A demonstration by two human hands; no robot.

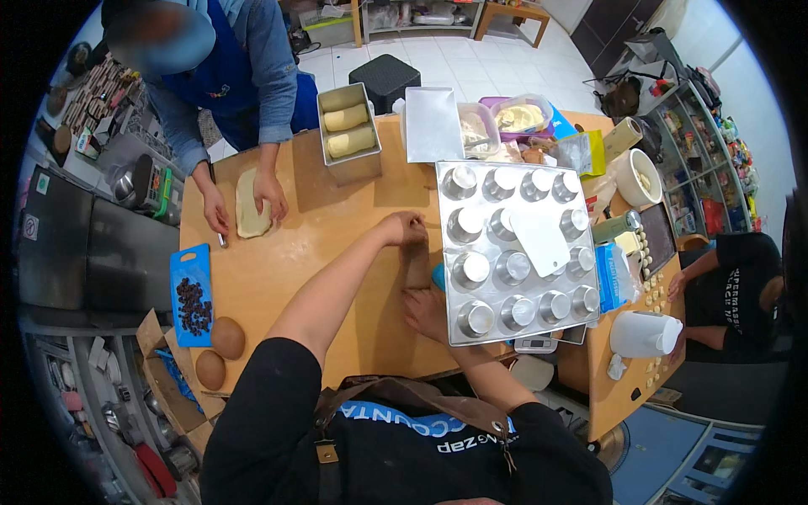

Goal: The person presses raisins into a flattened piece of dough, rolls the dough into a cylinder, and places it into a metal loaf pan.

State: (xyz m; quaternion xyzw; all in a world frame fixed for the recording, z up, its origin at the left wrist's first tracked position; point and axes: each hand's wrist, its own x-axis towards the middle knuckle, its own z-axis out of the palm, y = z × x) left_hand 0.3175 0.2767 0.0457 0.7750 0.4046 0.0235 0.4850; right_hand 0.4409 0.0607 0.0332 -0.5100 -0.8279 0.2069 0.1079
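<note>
My left hand (404,229) is over the middle of the wooden table (353,295), its fingers curled together. Closer to me, my right hand (427,311) is also curled, next to the left edge of a metal tray (450,332) that partly covers that arm. A darker brown strip lies between my hands; I cannot tell whether it is a thing or a shadow. Whatever my fingers hold is too small or hidden. Several shiny metal cups (471,268) and a white flat scraper (539,241) rest on the tray. A bit of something teal (438,276) shows beside it.
Across the table a person in a blue apron works on flat dough (252,204). Nearby stands a loaf pan (353,168) with dough rolls. At left lie a blue board (192,257) with dark raisin-like pieces and two brown round things (227,337). A white jug (644,335) and another person are right.
</note>
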